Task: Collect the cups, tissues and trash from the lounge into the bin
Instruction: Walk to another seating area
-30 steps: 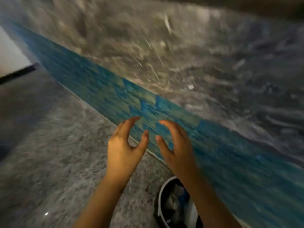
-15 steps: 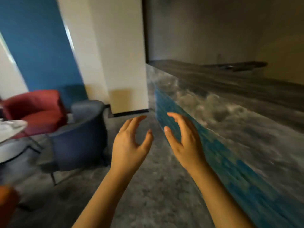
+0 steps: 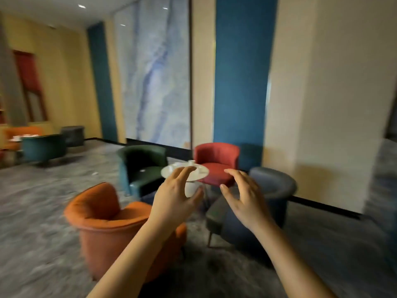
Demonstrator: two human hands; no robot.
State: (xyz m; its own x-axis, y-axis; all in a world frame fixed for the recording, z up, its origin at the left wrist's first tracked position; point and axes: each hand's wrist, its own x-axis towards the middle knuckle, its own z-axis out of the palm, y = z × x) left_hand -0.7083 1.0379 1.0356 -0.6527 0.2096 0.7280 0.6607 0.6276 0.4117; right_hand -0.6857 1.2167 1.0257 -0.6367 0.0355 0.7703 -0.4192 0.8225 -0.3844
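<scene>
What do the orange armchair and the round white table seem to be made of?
Orange armchair: soft fabric upholstery, matte, seemingly velvety; padded, rounded seams show no shine. Round white table: a hard, smooth, pale top, perhaps stone, laminate or painted metal; the blur leaves it open.

An orange chair (image 3: 103, 222), green chair (image 3: 142, 166), red chair (image 3: 217, 157) and navy chair (image 3: 272, 183) ring a white bench (image 3: 204, 172) on grey carpet (image 3: 38, 211), blue-and-cream walls (image 3: 333, 82) behind.

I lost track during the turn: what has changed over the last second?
The view swung up and left, away from the bin and counter, to the lounge: a round white table with cups and armchairs now lies ahead. Nothing was taken or let go. The left hand and right hand stayed raised, open, empty.
</scene>
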